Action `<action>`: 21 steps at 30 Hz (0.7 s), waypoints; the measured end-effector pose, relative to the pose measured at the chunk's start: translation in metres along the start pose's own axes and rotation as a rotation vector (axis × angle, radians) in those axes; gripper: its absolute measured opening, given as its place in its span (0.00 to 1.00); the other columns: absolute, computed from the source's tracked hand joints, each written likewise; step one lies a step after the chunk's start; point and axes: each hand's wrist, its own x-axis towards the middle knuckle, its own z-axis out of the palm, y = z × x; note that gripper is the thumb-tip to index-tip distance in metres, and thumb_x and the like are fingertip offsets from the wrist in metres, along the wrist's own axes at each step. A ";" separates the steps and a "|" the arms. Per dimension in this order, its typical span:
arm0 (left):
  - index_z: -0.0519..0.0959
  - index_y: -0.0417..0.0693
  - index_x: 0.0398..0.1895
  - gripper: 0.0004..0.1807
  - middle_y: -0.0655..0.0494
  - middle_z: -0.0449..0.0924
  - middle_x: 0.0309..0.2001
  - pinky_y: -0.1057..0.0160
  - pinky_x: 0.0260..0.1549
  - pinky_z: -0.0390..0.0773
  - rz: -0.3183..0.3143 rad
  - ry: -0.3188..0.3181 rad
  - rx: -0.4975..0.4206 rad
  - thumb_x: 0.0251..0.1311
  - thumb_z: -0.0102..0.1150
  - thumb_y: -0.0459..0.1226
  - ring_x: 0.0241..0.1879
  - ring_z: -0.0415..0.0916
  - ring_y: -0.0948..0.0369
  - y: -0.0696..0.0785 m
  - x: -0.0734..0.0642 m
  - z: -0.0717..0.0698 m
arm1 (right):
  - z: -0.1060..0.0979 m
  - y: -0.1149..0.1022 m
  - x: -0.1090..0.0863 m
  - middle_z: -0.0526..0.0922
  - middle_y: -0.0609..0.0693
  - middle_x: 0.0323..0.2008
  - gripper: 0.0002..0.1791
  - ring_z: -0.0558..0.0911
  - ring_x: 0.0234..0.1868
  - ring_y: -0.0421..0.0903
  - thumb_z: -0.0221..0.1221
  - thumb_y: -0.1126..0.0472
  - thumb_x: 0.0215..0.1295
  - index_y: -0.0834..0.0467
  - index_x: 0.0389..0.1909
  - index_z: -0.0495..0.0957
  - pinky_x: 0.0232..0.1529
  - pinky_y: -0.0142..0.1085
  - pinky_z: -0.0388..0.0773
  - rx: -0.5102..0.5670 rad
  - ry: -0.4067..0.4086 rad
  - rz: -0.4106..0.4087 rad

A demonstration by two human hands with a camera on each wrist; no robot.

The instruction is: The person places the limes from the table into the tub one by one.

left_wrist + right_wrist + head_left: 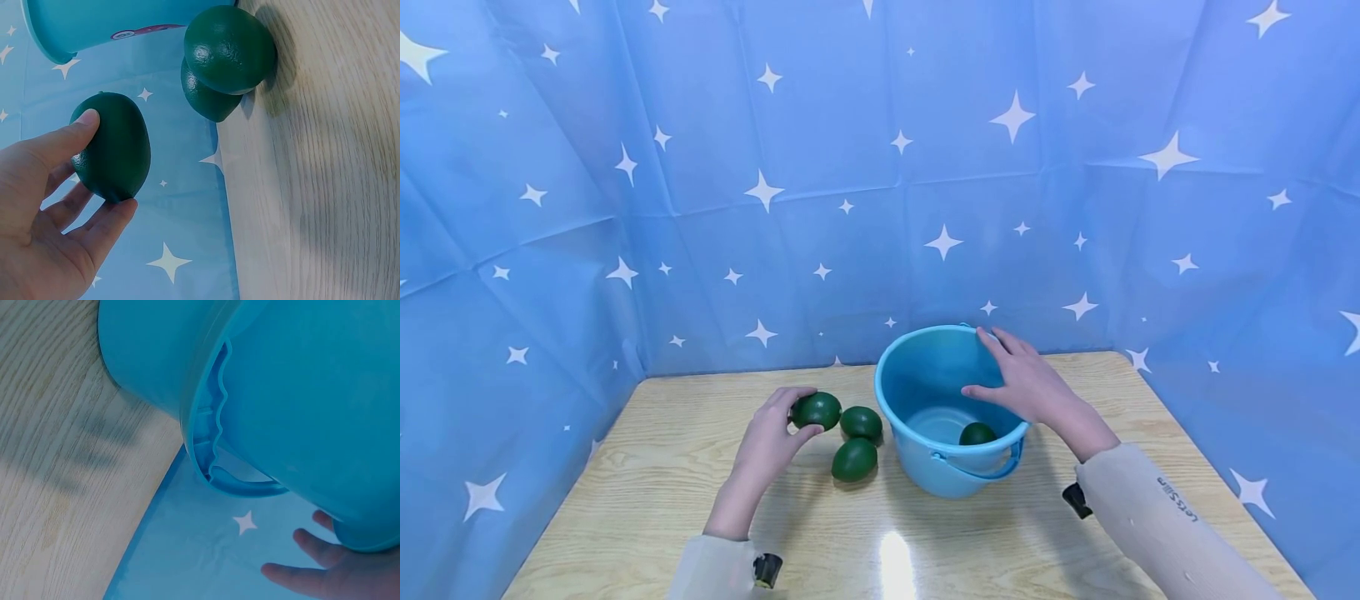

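Observation:
My left hand [767, 442] pinches a dark green, smooth oval fruit [817, 411] between thumb and fingers. In the left wrist view the held fruit [115, 147] appears apart from two similar ones. Those two, a farther green fruit [862, 423] and a nearer green fruit [854, 460], lie on the table beside a light blue bucket [951, 467]. One more green fruit [977, 433] is inside the bucket, partly hidden by its rim. My right hand [1026, 379] is at the bucket's right rim, fingers spread and fairly straight; whether it touches the rim cannot be told.
The bucket's handle [992, 475] hangs down on the near side. A wooden table [647, 492] carries everything. Blue cloth with white stars [850, 125] rises behind the table and along both sides.

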 end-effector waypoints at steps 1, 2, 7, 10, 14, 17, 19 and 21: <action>0.75 0.49 0.64 0.31 0.48 0.76 0.62 0.51 0.53 0.83 0.000 0.000 -0.002 0.56 0.73 0.40 0.58 0.78 0.50 0.000 0.000 0.000 | 0.000 0.000 0.000 0.48 0.66 0.78 0.55 0.52 0.75 0.73 0.61 0.34 0.63 0.56 0.80 0.45 0.66 0.72 0.60 -0.001 0.000 0.000; 0.75 0.49 0.64 0.31 0.48 0.76 0.62 0.51 0.53 0.83 0.000 -0.001 -0.005 0.56 0.72 0.39 0.58 0.78 0.50 0.001 0.000 -0.001 | 0.000 0.000 0.000 0.48 0.66 0.78 0.55 0.52 0.75 0.73 0.61 0.34 0.63 0.56 0.80 0.45 0.66 0.72 0.60 -0.002 0.000 0.000; 0.75 0.49 0.63 0.30 0.48 0.76 0.61 0.50 0.54 0.83 0.005 0.000 -0.014 0.56 0.73 0.39 0.58 0.78 0.50 0.003 0.000 -0.002 | 0.000 0.000 0.000 0.48 0.66 0.78 0.55 0.52 0.75 0.73 0.61 0.34 0.63 0.56 0.80 0.46 0.66 0.72 0.60 -0.002 0.001 0.000; 0.76 0.49 0.63 0.30 0.48 0.77 0.61 0.49 0.54 0.82 0.009 0.003 -0.020 0.55 0.73 0.39 0.57 0.78 0.49 0.003 -0.001 -0.003 | 0.000 0.000 0.000 0.48 0.66 0.78 0.55 0.52 0.75 0.73 0.61 0.34 0.63 0.57 0.80 0.46 0.66 0.72 0.61 0.000 0.002 0.000; 0.76 0.49 0.63 0.30 0.48 0.77 0.61 0.50 0.54 0.83 0.017 0.009 -0.019 0.55 0.73 0.39 0.57 0.78 0.50 0.005 -0.001 -0.003 | 0.001 0.000 0.000 0.49 0.67 0.78 0.55 0.53 0.75 0.73 0.61 0.35 0.63 0.57 0.80 0.46 0.66 0.72 0.61 0.000 0.004 -0.001; 0.76 0.48 0.63 0.30 0.48 0.77 0.61 0.50 0.54 0.83 0.022 0.014 -0.021 0.55 0.73 0.38 0.57 0.78 0.50 0.006 -0.001 -0.004 | 0.001 0.000 0.000 0.49 0.67 0.78 0.55 0.53 0.75 0.73 0.61 0.35 0.63 0.57 0.80 0.46 0.66 0.72 0.60 0.000 0.006 -0.003; 0.76 0.48 0.63 0.30 0.48 0.77 0.60 0.49 0.54 0.83 0.025 0.017 -0.026 0.55 0.73 0.38 0.57 0.79 0.49 0.007 -0.001 -0.005 | 0.001 0.000 0.000 0.49 0.67 0.78 0.55 0.53 0.75 0.73 0.61 0.35 0.63 0.57 0.80 0.46 0.66 0.72 0.60 0.000 0.008 -0.004; 0.76 0.48 0.62 0.30 0.48 0.77 0.60 0.48 0.54 0.83 0.026 0.019 -0.030 0.55 0.73 0.38 0.57 0.79 0.49 0.008 -0.001 -0.005 | 0.001 0.000 0.000 0.49 0.67 0.78 0.55 0.53 0.75 0.73 0.62 0.35 0.63 0.57 0.80 0.46 0.66 0.72 0.60 0.001 0.008 -0.005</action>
